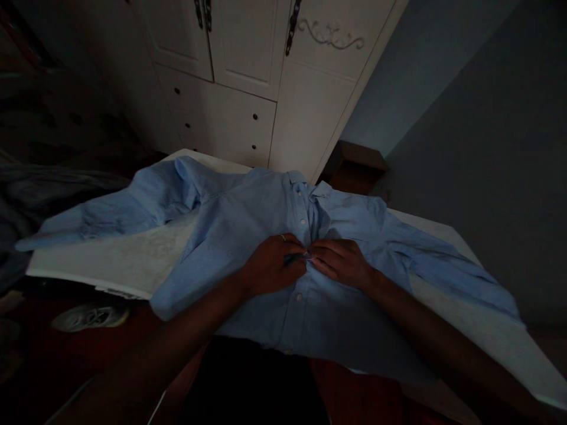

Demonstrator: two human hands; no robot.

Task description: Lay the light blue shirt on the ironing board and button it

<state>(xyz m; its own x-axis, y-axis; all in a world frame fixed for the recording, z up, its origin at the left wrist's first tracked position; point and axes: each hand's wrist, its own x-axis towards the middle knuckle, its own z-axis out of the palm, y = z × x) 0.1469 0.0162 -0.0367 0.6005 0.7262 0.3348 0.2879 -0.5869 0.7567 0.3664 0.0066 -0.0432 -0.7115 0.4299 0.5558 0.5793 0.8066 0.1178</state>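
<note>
A light blue button-up shirt [248, 206] lies front side up with its sleeves spread out to both sides. My left hand [273, 264], with a ring on one finger, pinches the shirt's front placket at mid-chest. From the other side my right hand [340, 261] pinches the same spot, and the fingertips of both hands nearly touch. A small button may be between them, but the fingers hide it. Above the hands a white button [303, 222] shows on the placket, and below them another button [299, 297]. Near the collar [322, 189] the front hangs open.
The shirt rests on a white table [128, 260]. Behind it stands a white wardrobe [239, 47] with drawers, and a brown wooden box-like piece [361, 159] is beside that. Dark cloth [53, 183] lies at the left. A shoe [91, 317] is on the red floor.
</note>
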